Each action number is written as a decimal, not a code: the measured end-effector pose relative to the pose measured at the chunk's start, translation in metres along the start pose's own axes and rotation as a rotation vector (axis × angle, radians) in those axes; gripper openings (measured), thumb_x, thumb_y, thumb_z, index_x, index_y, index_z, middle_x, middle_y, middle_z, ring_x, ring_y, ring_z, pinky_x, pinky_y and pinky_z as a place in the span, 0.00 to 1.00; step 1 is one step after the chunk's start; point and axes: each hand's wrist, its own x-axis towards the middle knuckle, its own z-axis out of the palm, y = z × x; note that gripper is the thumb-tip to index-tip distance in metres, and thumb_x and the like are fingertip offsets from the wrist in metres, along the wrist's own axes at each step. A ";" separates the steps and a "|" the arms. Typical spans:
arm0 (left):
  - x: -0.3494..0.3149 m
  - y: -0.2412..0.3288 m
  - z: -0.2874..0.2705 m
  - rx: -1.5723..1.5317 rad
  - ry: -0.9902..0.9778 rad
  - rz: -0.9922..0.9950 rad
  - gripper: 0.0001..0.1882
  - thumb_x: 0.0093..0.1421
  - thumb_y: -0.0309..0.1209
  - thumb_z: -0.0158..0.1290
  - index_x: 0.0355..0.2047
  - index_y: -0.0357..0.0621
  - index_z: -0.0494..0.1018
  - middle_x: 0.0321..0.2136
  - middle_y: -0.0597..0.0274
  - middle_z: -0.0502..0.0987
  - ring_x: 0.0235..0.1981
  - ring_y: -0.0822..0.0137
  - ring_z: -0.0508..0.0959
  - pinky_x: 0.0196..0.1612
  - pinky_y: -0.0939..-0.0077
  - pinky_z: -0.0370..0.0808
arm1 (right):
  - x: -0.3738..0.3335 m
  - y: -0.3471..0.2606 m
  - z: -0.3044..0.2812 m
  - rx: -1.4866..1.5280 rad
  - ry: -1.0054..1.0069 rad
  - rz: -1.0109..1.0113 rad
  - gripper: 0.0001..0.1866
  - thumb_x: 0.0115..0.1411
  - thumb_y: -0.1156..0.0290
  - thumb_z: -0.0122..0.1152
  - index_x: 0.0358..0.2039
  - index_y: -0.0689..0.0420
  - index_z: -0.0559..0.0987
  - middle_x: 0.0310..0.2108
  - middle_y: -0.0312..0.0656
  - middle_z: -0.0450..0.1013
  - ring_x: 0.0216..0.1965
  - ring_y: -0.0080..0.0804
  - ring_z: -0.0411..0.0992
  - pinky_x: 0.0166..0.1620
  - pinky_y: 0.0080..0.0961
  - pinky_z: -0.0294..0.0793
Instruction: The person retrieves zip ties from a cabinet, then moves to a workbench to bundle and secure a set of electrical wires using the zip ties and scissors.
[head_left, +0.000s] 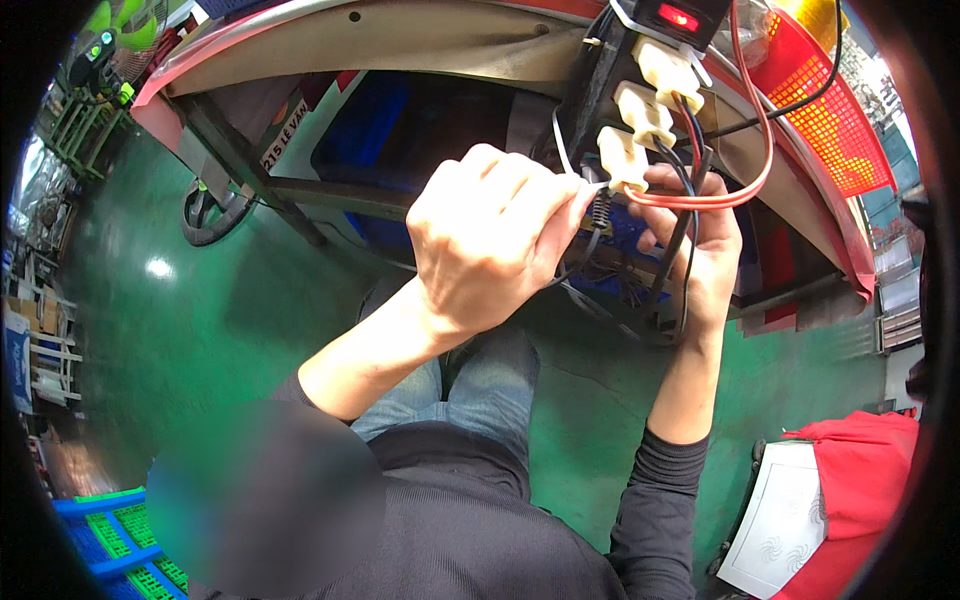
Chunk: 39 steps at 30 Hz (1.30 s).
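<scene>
My left hand (490, 240) is closed in a pinch on a thin white strip, probably a cable tie, beside the lowest white plug (622, 158). My right hand (705, 225) has its fingers curled around the wires below that plug, and its fingertips are partly hidden. Two more white plugs, an upper one (668, 72) and a middle one (645, 113), sit above it in a row. A red wire (725, 202) loops across my right hand, and a black wire (686, 285) hangs down past the palm. Close to my left fingertips is a small dark spring (600, 212).
A red-lit switch (680, 17) tops the row of plugs at the worktable's edge (420, 45). An orange-red basket (825, 110) stands at the right. Dark blue bins (375, 115) lie underneath the table. Red cloth (870, 470) covers part of a white box (775, 520) at lower right.
</scene>
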 end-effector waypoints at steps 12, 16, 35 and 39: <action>-0.007 0.027 0.015 -0.113 0.029 -0.025 0.09 0.42 0.21 0.63 0.26 0.43 0.77 0.19 0.66 0.75 0.19 0.68 0.73 0.24 0.77 0.68 | 0.003 0.013 -0.015 -0.313 -0.080 -0.094 0.05 0.54 0.80 0.58 0.33 0.64 0.76 0.28 0.35 0.71 0.31 0.18 0.70 0.32 0.14 0.70; -0.007 0.027 0.014 -0.187 0.017 -0.111 0.11 0.43 0.24 0.63 0.29 0.44 0.77 0.20 0.66 0.76 0.19 0.69 0.73 0.26 0.77 0.68 | 0.008 0.016 -0.013 0.050 -0.147 0.341 0.11 0.61 0.66 0.54 0.32 0.61 0.78 0.18 0.27 0.67 0.19 0.11 0.60 0.22 0.12 0.58; -0.009 0.013 0.011 -0.006 -0.028 0.102 0.18 0.39 0.26 0.61 0.35 0.49 0.77 0.22 0.71 0.71 0.21 0.72 0.69 0.23 0.79 0.66 | 0.007 0.006 -0.018 -0.619 -0.142 -0.934 0.09 0.41 0.80 0.67 0.26 0.62 0.78 0.26 0.43 0.76 0.25 0.32 0.76 0.26 0.20 0.75; -0.003 0.010 0.005 0.136 -0.202 0.309 0.17 0.40 0.28 0.61 0.34 0.48 0.78 0.14 0.75 0.63 0.15 0.75 0.62 0.19 0.79 0.58 | 0.010 0.011 -0.022 -0.629 -0.155 -0.993 0.10 0.40 0.80 0.67 0.26 0.60 0.78 0.24 0.40 0.73 0.21 0.30 0.72 0.22 0.20 0.71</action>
